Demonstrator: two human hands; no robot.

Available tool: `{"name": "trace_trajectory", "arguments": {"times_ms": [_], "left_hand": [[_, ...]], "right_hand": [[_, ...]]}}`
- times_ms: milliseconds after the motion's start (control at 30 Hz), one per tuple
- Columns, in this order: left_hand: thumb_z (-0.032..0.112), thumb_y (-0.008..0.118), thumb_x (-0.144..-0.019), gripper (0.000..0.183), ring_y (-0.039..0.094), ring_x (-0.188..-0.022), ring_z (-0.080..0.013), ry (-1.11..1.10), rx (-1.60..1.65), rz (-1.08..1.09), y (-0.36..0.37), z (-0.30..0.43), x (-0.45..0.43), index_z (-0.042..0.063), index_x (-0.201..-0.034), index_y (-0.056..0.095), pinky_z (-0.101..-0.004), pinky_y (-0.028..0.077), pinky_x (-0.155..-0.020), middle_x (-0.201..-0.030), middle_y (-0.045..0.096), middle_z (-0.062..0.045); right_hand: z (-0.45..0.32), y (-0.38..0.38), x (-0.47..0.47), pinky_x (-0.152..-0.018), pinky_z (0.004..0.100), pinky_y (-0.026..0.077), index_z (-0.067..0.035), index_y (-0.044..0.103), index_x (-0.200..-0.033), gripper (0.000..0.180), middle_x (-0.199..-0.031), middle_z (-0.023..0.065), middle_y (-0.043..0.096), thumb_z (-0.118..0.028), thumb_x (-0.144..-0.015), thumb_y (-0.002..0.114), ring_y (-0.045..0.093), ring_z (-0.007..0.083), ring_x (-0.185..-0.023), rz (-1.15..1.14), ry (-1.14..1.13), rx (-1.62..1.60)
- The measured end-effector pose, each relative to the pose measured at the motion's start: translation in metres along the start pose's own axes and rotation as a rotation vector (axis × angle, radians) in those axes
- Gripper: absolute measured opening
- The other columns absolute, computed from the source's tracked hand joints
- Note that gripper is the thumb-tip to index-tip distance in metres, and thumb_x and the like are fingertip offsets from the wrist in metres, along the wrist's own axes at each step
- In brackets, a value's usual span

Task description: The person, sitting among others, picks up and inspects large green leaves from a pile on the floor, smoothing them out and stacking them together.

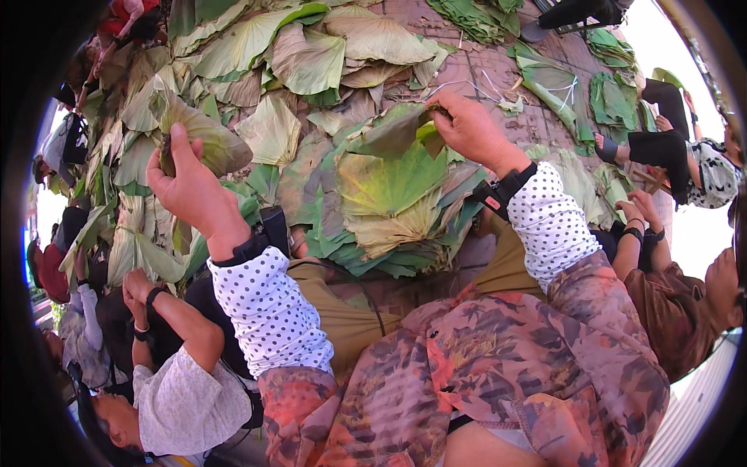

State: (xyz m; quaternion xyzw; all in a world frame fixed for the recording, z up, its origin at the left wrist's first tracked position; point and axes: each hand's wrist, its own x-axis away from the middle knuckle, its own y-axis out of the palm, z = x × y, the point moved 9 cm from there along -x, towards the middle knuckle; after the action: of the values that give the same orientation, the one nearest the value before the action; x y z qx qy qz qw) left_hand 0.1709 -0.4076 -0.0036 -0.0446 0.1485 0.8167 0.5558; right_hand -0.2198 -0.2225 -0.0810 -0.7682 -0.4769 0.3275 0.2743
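Note:
In my left hand [184, 181] is a dried lotus leaf [213, 140], pinched at its edge and raised to the left over the loose leaves. My right hand [475, 131] grips the rim of a grey-green leaf [388, 137], lifted above the stack in front of me. That stack of lotus leaves [391, 187] lies between my legs, with a yellow-green leaf on top and tan and dark green ones beneath. Wristbands with small dark devices sit on both my wrists.
Loose dried leaves [373, 38] spread over the paving [467, 64]. A tied leaf bundle [554, 93] and folded green stacks [613, 99] lie to the right. A person [187, 391] sits close on my left, another [665, 292] on my right. White string [490, 87] lies beyond my right hand.

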Motion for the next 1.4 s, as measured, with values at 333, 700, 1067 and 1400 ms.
{"name": "trace_trajectory", "arguments": {"times_ms": [333, 700, 1067, 1400], "left_hand": [[0.015, 0.083, -0.091, 0.049, 0.067, -0.08, -0.0135, -0.006, 0.085, -0.044, 0.005, -0.002, -0.001, -0.001, -0.126, 0.053, -0.0231, 0.054, -0.072, -0.103, 0.069, -0.008], [0.018, 0.082, -0.093, 0.042, 0.067, -0.082, -0.013, -0.031, 0.021, -0.047, 0.008, -0.002, 0.005, 0.001, -0.121, 0.055, -0.0235, 0.052, -0.069, -0.104, 0.068, -0.006], [0.018, 0.08, -0.093, 0.041, 0.064, -0.082, -0.0112, -0.035, 0.015, -0.036, 0.004, 0.001, 0.005, 0.0, -0.121, 0.056, -0.0238, 0.051, -0.07, -0.103, 0.068, -0.007], [0.018, 0.083, -0.091, 0.042, 0.065, -0.081, -0.0129, -0.053, 0.007, -0.038, 0.005, 0.002, 0.005, 0.001, -0.119, 0.057, -0.0232, 0.052, -0.072, -0.102, 0.066, -0.005]], "right_hand": [[0.05, -0.031, -0.007, -0.073, 0.0269, 0.051, 0.0, 0.069, -0.107, 0.03, -0.091, 0.0017, 0.072, -0.028, -0.098, 0.074, 0.061, 0.0079, -0.079, 0.245, 0.363, -0.613], [0.091, 0.006, 0.01, -0.094, 0.0382, 0.055, 0.002, 0.064, -0.125, 0.031, -0.117, 0.012, 0.072, -0.022, -0.106, 0.06, 0.068, 0.0236, -0.103, 0.173, 0.725, -1.422], [0.126, -0.024, 0.015, -0.096, 0.0404, 0.056, -0.001, 0.067, -0.118, 0.026, -0.115, 0.0127, 0.073, -0.022, -0.103, 0.065, 0.07, 0.0256, -0.103, 0.39, 0.733, -1.442], [0.12, 0.003, 0.012, -0.083, 0.0361, 0.057, 0.001, 0.068, -0.112, 0.028, -0.103, 0.0098, 0.075, -0.024, -0.101, 0.068, 0.071, 0.0201, -0.088, 0.209, 0.754, -1.33]]}}
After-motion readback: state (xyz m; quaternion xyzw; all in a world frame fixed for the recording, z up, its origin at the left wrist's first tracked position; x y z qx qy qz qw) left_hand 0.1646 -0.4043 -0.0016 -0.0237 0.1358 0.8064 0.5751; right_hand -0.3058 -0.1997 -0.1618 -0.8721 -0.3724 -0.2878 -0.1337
